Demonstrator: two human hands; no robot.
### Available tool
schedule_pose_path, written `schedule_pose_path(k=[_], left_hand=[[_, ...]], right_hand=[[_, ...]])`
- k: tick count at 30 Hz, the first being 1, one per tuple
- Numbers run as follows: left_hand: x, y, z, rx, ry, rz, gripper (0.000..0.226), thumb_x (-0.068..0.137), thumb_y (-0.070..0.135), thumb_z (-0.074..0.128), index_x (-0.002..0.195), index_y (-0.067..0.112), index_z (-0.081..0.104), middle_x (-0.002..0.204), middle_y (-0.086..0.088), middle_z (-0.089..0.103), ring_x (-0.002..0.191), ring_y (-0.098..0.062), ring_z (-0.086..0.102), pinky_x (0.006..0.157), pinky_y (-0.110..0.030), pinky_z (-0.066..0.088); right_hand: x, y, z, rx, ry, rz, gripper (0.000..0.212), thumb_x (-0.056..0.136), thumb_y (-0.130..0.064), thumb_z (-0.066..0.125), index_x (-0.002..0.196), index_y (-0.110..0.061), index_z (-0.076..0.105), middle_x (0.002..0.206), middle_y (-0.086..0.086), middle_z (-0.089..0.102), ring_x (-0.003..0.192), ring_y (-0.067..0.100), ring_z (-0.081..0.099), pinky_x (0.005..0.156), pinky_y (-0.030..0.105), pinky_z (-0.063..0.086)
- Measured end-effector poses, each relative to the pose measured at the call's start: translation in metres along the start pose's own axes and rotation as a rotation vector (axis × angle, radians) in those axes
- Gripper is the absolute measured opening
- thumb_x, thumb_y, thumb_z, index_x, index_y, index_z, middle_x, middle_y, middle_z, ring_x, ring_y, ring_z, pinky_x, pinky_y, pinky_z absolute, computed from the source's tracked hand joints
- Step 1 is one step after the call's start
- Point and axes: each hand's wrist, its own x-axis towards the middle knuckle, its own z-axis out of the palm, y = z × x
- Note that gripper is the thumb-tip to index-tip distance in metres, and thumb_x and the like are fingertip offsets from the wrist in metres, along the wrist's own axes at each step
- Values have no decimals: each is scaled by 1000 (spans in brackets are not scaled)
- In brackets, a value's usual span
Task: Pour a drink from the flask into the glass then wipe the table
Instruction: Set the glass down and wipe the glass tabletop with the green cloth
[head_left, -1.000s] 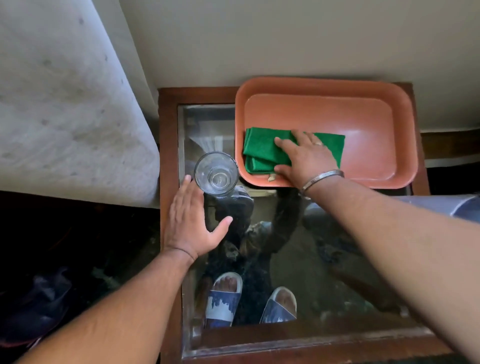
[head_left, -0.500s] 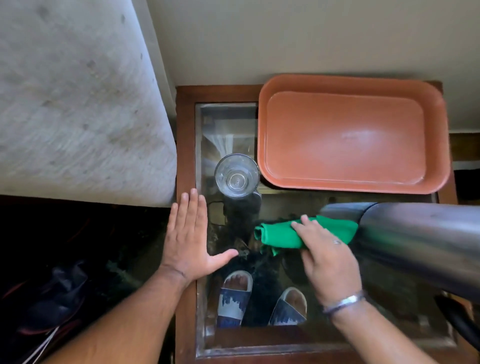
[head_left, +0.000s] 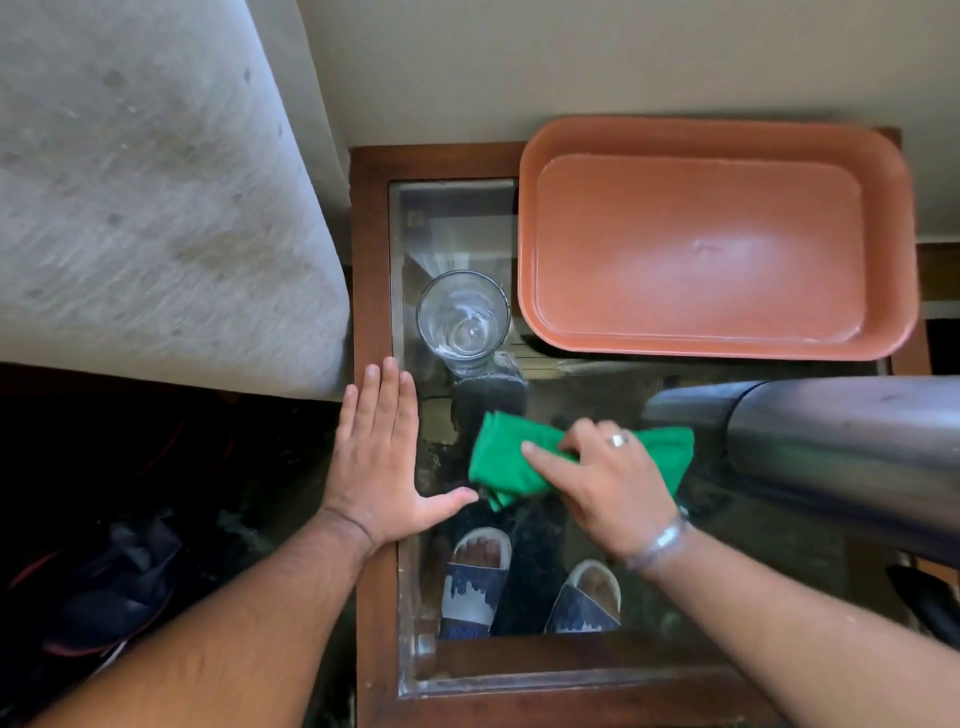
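My right hand presses a folded green cloth onto the glass top of a wooden-framed table. My left hand lies flat and open on the table's left edge, fingers spread, holding nothing. A clear glass holding a clear drink stands upright behind my left hand, beside the tray. The steel flask looms large and blurred at the right, close to the camera, just right of the cloth.
An empty orange tray fills the table's back right part. A grey mattress borders the table on the left. My sandalled feet show through the glass. Dark clutter lies on the floor at lower left.
My right hand lifted the green cloth out of the tray and brought it down onto the glass top, then shifted it slightly. My left hand flattened on the table edge. The flask came into view.
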Motion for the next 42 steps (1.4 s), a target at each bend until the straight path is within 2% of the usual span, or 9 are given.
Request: schedule_pose_path(k=[3,10,13,18,23,26,29,35,42], left_hand=[[-1,0,1,5,3,3,139,65,93,40,158,-4,6,167,-28,7,155,-43,7,126,-53,4],[-3,-2,9,-16,72,14,140,65,94,42,159,-2,3,168,-26,5,156,-41,5,126,-54,4],[-3,-3,9,-37,94,17,140,65,93,44,160,-2,3,168,-25,4,156,-41,5,126,-53,3],[-3,-4,6,-37,34,18,143,64,95,45,160,1,-4,168,-23,-2,157,-39,1,127,-50,-1],[-3,-4,-18,-216,2,-15,140,63,99,39,159,11,-13,170,-12,-7,157,-25,-10,128,-44,2],[22,4,-63,-472,159,-113,130,67,86,57,162,13,7,168,-10,22,155,-20,18,124,-41,22],[53,6,-96,-610,331,-22,120,70,69,75,159,11,19,155,-6,47,140,-17,45,115,-35,39],[80,-3,-112,-580,318,240,96,76,45,83,154,16,33,136,-3,65,125,-18,62,106,-33,49],[86,-7,-114,-735,311,162,97,76,35,86,155,21,32,138,0,61,126,-7,60,97,-28,56]], right_hand=[[-57,2,-6,-7,-127,16,65,55,-13,86,116,-29,68,88,8,62,66,27,54,52,37,48],[24,-1,-16,82,-29,622,46,72,-18,70,117,-23,64,96,10,57,77,36,58,52,35,45],[57,-21,-8,70,-35,508,47,74,-21,69,120,-25,61,99,10,58,77,35,59,51,36,47],[13,-21,-8,-17,-207,20,56,67,-27,76,121,-24,60,88,8,58,64,28,57,40,33,44],[-21,10,-21,-50,-209,365,53,64,-24,80,115,-27,66,87,6,59,67,28,60,42,33,48],[-8,2,-17,-55,-127,399,56,63,-20,81,118,-19,68,92,12,62,71,33,60,51,37,51],[8,-15,-8,-54,-64,348,63,67,-26,77,127,-17,62,104,16,61,77,36,58,62,42,50],[60,-58,4,-37,-32,337,63,68,-31,72,129,-19,58,106,15,60,80,36,57,64,42,49],[-38,-62,16,63,-202,-198,79,54,-28,72,130,-32,53,112,4,57,83,25,58,68,36,50]])
